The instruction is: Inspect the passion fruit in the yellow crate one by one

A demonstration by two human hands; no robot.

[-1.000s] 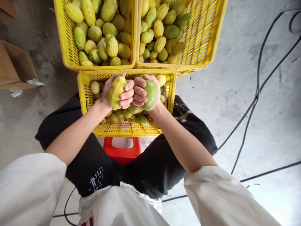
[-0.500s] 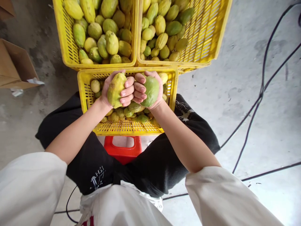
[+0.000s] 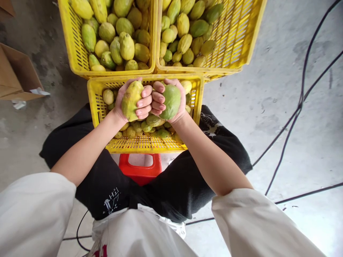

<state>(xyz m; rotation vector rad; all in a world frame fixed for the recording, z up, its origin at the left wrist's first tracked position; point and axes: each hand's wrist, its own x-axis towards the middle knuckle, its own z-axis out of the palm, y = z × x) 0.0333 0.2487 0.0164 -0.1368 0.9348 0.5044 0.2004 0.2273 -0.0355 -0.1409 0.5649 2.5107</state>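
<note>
My left hand (image 3: 140, 103) is wrapped round a yellow-green fruit (image 3: 130, 100) with brown blotches. My right hand (image 3: 160, 101) grips a rounder green fruit (image 3: 171, 101). The knuckles of both hands touch each other. Both hands hover over the near yellow crate (image 3: 144, 144), which rests between my knees and holds several small yellow-green fruits (image 3: 150, 126).
Two more yellow crates, far left crate (image 3: 71, 53) and far right crate (image 3: 238, 46), are filled with fruit beyond the near one. A red stool (image 3: 140, 170) sits under me. A cardboard box (image 3: 16, 73) lies at the left. Black cables (image 3: 292, 117) run over the concrete floor at the right.
Both hands with their fruits have stayed together and shifted slightly away from me; the view tilted a little. The grips are unchanged.
</note>
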